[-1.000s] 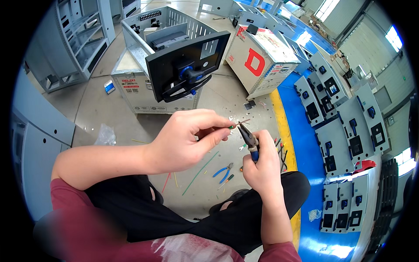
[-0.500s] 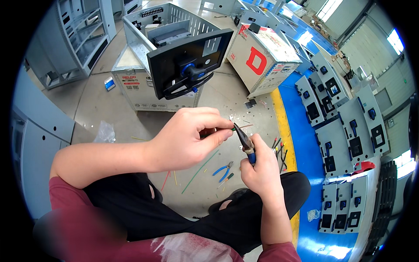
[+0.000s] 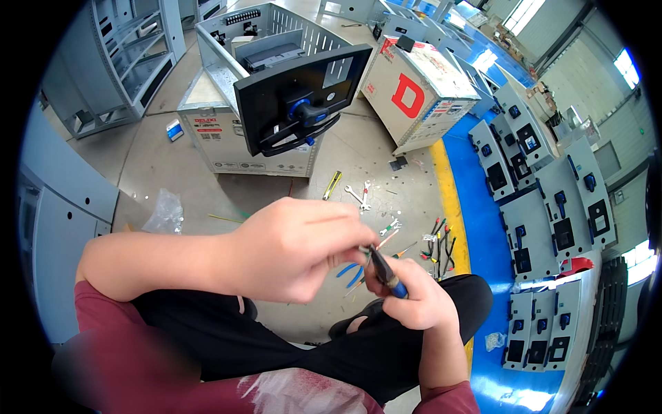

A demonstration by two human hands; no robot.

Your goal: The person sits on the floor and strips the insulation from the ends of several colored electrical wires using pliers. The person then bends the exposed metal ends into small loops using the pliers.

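Blue-handled pliers (image 3: 384, 271) with a dark, tapering nose slant up and leftward, held in the air in front of the lap. The right hand (image 3: 414, 295) has its fingers closed around the handles. The left hand (image 3: 289, 248) pinches beside the nose, its fingertips mostly out of sight behind its own back. From there a thin, straight, copper-coloured wire (image 3: 390, 238) sticks out up and to the right; its other end is hidden, and whether the nose bites on it is hard to tell.

On the floor below, blue-gripped cutters (image 3: 356, 277) are partly covered by the hands. Beyond lie wrenches (image 3: 365, 196), a yellow knife (image 3: 332, 185) and, rightward, slender dark items (image 3: 438, 250) too small to identify. Farther off, a black monitor (image 3: 265, 114) hides part of a pale crate (image 3: 258, 152).
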